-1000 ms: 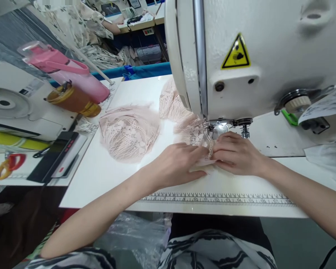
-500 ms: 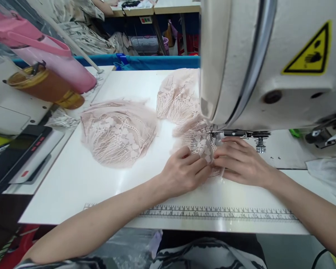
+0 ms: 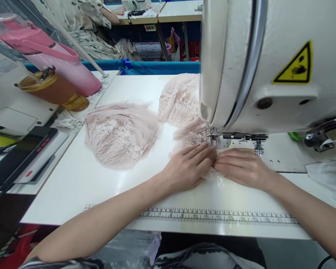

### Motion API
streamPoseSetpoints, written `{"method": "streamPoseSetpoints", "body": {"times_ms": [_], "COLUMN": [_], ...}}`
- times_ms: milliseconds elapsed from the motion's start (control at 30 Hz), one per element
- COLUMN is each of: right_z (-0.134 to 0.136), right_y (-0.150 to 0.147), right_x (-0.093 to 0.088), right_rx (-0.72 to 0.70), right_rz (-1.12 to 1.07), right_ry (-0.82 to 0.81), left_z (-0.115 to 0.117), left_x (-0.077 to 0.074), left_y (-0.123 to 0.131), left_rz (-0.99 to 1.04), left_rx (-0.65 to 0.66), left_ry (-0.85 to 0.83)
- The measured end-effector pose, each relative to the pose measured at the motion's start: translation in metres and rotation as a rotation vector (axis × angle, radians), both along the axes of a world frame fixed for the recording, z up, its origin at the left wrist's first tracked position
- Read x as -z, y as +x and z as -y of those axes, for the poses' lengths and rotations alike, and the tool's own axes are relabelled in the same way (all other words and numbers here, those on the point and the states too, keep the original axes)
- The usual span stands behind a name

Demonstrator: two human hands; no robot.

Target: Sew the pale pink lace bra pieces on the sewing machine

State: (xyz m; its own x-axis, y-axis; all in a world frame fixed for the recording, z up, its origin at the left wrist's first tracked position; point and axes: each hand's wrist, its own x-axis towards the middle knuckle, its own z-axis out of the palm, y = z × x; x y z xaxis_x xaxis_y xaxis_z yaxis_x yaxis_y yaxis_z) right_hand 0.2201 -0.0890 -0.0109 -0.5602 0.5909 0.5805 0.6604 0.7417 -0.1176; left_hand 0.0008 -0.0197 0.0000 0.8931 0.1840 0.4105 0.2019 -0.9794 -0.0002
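A pink lace piece [image 3: 192, 135] lies partly under the presser foot [image 3: 213, 137] of a white sewing machine [image 3: 240, 74]. My left hand [image 3: 189, 164] rests over its near part, fingers together and curved at the lace edge close to the foot; the palm side is hidden. Right beside it, my right hand [image 3: 242, 166] is closed, its fingertips pinching the same edge just in front of the foot. The two hands' fingertips almost meet. Much of the lace between them is covered.
Another lace piece [image 3: 121, 136] lies left on the white table [image 3: 72, 194], and one more [image 3: 179, 99] behind. A printed ruler [image 3: 196, 216] runs along the front. At left stand a pink bottle [image 3: 64, 67] and brown cup [image 3: 53, 89]. A person [image 3: 81, 22] sits beyond.
My left hand has gone from a curled pinch to longer fingers laid over the lace, nearer the foot. My right fingers have drawn back slightly from beside the foot. The camera view has shifted slightly.
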Motion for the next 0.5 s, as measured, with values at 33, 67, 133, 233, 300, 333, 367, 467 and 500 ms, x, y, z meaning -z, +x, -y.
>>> {"method": "streamPoseSetpoints", "body": {"times_ms": [33,67,133,233,300,333,367,467,500], "right_z": [-0.0002,-0.0003,-0.0005,0.0001,0.0007,0.0009,0.0010,0.0007,0.0005], "right_y": [-0.0011,-0.0021,-0.0035,-0.0044,-0.0048,-0.0049,-0.0051,-0.0053,-0.0053], "right_x": [-0.0001,-0.0002,0.0001,0.0025,0.0048,0.0059,0.0069,0.0091,0.0095], "right_rx": [-0.002,-0.002,0.007,0.038,0.060,0.070,0.078,0.088,0.084], "right_rz": [-0.009,-0.011,0.006,0.056,0.074,0.075,0.074,0.059,0.056], "right_ry": [0.003,0.005,0.003,-0.019,-0.050,-0.068,-0.085,-0.109,-0.107], "left_z": [-0.0004,-0.0006,-0.0007,-0.0007,-0.0010,-0.0012,-0.0014,-0.0021,-0.0022], "left_x": [0.0020,0.0036,0.0054,0.0058,0.0056,0.0056,0.0056,0.0056,0.0056], "left_y": [0.0000,-0.0002,-0.0007,-0.0012,-0.0011,-0.0010,-0.0008,-0.0003,-0.0001], "left_rz": [-0.019,-0.031,-0.039,-0.049,-0.059,-0.061,-0.062,-0.057,-0.056], "left_rx": [-0.010,-0.017,-0.027,-0.043,-0.052,-0.055,-0.057,-0.057,-0.056], "left_ry": [-0.035,-0.059,-0.080,-0.084,-0.090,-0.092,-0.092,-0.092,-0.092]}}
